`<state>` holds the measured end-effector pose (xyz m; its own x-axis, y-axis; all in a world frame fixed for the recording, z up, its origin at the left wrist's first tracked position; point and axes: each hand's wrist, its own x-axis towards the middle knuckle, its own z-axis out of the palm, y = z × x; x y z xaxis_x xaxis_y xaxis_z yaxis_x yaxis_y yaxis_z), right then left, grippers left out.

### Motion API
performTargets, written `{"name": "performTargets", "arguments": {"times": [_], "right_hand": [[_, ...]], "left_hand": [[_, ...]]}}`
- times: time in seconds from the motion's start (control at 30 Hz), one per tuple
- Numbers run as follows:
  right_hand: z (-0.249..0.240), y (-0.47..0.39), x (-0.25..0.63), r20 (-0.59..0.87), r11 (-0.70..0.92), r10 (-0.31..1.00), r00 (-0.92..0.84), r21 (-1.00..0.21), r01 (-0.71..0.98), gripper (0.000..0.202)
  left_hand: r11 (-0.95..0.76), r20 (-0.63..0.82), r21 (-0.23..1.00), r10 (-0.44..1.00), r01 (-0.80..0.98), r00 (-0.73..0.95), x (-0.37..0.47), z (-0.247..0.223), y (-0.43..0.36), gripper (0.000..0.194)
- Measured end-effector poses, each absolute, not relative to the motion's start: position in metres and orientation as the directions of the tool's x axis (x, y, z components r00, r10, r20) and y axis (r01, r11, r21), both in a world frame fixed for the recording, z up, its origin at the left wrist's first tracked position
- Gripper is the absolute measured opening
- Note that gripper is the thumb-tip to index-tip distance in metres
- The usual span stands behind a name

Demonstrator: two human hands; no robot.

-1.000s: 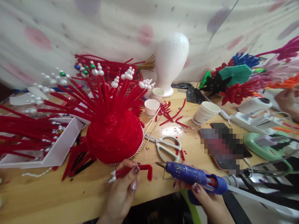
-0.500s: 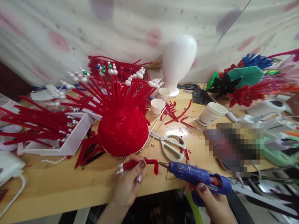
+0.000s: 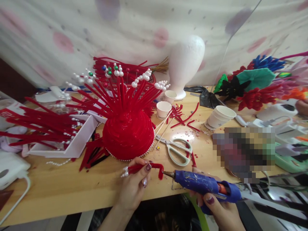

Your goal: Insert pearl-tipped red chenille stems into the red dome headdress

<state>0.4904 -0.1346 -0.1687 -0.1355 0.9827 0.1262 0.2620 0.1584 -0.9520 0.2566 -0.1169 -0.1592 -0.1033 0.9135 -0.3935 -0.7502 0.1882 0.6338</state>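
Between the fingers of my left hand point(image 3: 133, 186) is a red pipe cleaner point(image 3: 157, 166), with white beads at its left end and its right end bent downward. My right hand point(image 3: 222, 208) grips a blue hot glue gun point(image 3: 197, 181) by its handle. The gun's metal nozzle is at the bent end of the pipe cleaner, apparently touching it. Just behind my left hand stands a red dome-shaped headpiece point(image 3: 128, 136), trimmed with a bead chain along its lower edge. Red stems tipped with white, blue and green beads fan out from its top.
Scissors point(image 3: 179, 152) lie right of the headpiece, near paper cups point(image 3: 220, 115) and red scraps. A white foam head point(image 3: 186, 61) stands at the back. At left is a white box point(image 3: 83, 138) of beaded red stems; at right are fuzzy flowers point(image 3: 256, 78) and a power strip.
The glue gun's nozzle has gone from the upper part of the pipe cleaner's bend to lower down its hanging end. Both hands keep their grips. The whole view has shifted slightly.
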Motion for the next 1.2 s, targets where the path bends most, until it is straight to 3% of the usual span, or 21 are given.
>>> {"name": "performTargets", "arguments": {"times": [0.23,0.5,0.87,1.2], "right_hand": [[-0.145,-0.128,0.476,0.191,0.258,0.949,-0.25,-0.928,0.269,0.046],[-0.135,-0.121,0.464,0.239,0.279,0.952,-0.191,-0.934,0.222,0.04],[-0.146,-0.129,0.475,0.307,0.349,0.934,-0.182,-0.891,0.289,0.042],[-0.123,-0.125,0.462,0.224,0.288,0.934,-0.277,-0.933,0.216,0.047]], "left_hand": [[0.195,-0.404,0.618,0.91,-0.761,-0.095,0.257,-0.154,-0.117,0.044],[0.202,-0.424,0.599,0.901,-0.775,-0.093,0.256,-0.154,-0.118,0.043],[0.16,-0.367,0.62,0.924,-0.768,-0.104,0.255,-0.161,-0.117,0.039],[0.154,-0.35,0.582,0.934,-0.798,-0.075,0.255,-0.16,-0.117,0.035]]}}
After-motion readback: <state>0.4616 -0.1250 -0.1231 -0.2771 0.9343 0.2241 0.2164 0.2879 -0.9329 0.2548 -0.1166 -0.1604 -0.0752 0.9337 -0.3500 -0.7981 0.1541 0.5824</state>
